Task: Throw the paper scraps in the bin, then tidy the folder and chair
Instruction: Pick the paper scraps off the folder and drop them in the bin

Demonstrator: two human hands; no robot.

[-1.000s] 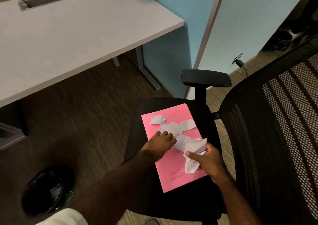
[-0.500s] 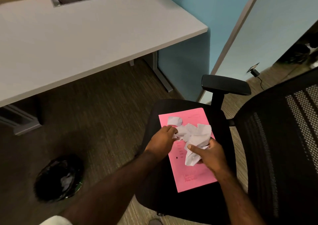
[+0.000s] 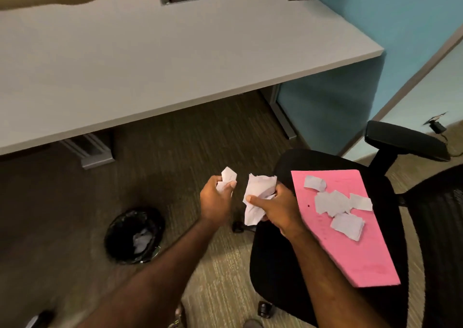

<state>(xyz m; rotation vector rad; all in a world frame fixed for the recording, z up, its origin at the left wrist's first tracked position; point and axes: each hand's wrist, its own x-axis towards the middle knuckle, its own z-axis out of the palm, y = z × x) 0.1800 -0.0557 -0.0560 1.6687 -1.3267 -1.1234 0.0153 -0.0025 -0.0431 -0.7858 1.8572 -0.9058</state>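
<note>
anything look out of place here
Yes: torn paper scraps lie scattered on a pink folder, which sits askew on the chair seat rather than the desk. Both hands hold more scraps.

- Dim, warm indoor light, apparently from overhead; no glare anywhere.
- Brightest on the flat pale grey desk top (image 3: 150, 59).
- Deep shadow beneath it, spreading over the brown striped carpet (image 3: 175, 147).
- Nearly lost in darkness: the round black-lined bin (image 3: 134, 236).
- Soft, slightly smeared throughout, forearms blurred most along the bottom edge.
- Wide-angle bending of straight desk edges toward the corners.
</note>
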